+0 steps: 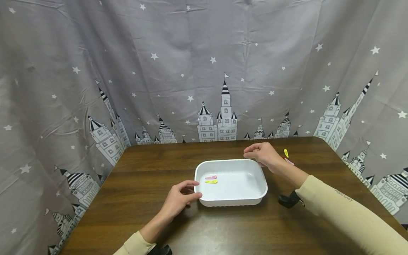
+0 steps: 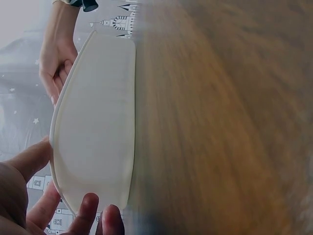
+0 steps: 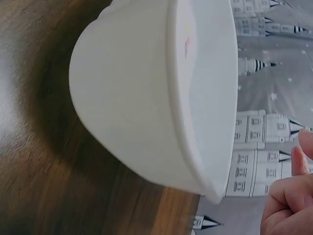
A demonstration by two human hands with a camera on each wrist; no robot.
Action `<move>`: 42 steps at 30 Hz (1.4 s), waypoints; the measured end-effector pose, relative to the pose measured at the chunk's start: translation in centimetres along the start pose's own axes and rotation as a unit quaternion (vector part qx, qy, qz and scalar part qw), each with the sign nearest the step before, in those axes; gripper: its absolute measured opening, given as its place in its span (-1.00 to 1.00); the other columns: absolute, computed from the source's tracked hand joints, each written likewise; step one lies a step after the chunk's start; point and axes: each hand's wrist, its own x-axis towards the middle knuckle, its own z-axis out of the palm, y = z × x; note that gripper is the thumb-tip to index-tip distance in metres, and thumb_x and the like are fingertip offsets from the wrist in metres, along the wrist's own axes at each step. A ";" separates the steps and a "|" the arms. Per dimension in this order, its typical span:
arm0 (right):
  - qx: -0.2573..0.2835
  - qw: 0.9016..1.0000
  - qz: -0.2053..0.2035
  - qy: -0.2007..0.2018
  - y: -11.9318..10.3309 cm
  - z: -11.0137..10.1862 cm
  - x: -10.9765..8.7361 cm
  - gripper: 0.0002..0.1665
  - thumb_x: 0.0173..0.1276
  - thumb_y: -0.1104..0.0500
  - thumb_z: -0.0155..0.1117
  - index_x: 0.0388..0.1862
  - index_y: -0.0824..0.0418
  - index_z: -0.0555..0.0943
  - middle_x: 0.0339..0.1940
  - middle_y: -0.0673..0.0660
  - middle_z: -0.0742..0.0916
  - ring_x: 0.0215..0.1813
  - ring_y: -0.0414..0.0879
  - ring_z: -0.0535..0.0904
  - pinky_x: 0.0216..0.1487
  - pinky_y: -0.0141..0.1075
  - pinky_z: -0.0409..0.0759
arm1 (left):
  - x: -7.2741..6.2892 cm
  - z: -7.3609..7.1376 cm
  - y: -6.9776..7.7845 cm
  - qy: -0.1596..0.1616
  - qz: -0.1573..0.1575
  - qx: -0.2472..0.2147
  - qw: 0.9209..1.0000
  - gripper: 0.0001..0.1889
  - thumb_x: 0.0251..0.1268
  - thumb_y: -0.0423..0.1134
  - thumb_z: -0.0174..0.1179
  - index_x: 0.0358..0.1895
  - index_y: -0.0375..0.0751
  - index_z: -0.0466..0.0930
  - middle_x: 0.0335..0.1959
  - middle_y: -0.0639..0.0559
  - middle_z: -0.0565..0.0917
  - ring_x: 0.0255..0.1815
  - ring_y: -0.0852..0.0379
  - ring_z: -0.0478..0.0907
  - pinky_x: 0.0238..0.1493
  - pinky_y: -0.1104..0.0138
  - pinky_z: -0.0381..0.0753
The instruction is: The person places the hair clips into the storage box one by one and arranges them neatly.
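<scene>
A white rectangular tray (image 1: pixel 232 202) stands on the wooden table. Inside it, toward the left, lie a pink hair clip (image 1: pixel 210 177) and a yellow hair clip (image 1: pixel 211 181), side by side. My left hand (image 1: pixel 178 198) grips the tray's left end, the thumb at the rim and the fingers against the outer wall. Over the tray's far right corner hovers my right hand (image 1: pixel 262 154), its fingers bent and its thumb near the index finger. Whether anything is between those fingertips is not visible. The right wrist view catches only part of this hand (image 3: pixel 288 205).
Beyond the right forearm, another yellow hair clip (image 1: pixel 285 153) and a pink hair clip (image 1: pixel 289 161) lie on the table (image 1: pixel 153 166); the arm partly covers the pink one. A grey curtain (image 1: pixel 178 71) with castles and stars hangs behind the table's far edge.
</scene>
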 end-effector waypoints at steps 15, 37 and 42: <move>0.045 0.998 -0.002 0.038 2.0 -5.2 -1.1 -0.51 0.39 0.10 0.35 0.18 0.37 0.58 -0.65 -0.12 0.48 -0.71 -0.22 0.15 -0.62 -0.38 0.25 | 0.0 0.0 0.2 -0.002 -0.007 0.003 1.000 -0.60 0.11 -0.20 0.51 0.04 -0.16 0.70 -0.10 -0.13 0.69 -0.19 0.06 0.60 -0.41 0.23 0.64; 0.079 0.989 0.023 0.123 7.0 -9.5 -1.0 -0.70 0.40 0.10 0.35 0.01 0.23 0.67 -0.56 -0.23 0.61 -0.68 -0.32 0.28 -0.59 -0.43 0.39 | -0.1 -0.1 0.3 -0.007 -0.007 -0.009 1.000 -0.59 0.11 -0.20 0.51 0.06 -0.16 0.69 -0.05 -0.18 0.69 -0.19 0.05 0.59 -0.43 0.25 0.62; 0.115 0.984 0.017 0.132 8.3 -10.2 -1.3 -0.78 0.38 0.10 0.38 -0.08 0.19 0.72 -0.43 -0.29 0.70 -0.60 -0.35 0.45 -0.48 -0.41 0.53 | -0.1 -0.1 0.3 -0.010 -0.004 -0.007 1.000 -0.59 0.11 -0.20 0.51 0.05 -0.15 0.70 -0.08 -0.14 0.69 -0.19 0.04 0.59 -0.43 0.25 0.62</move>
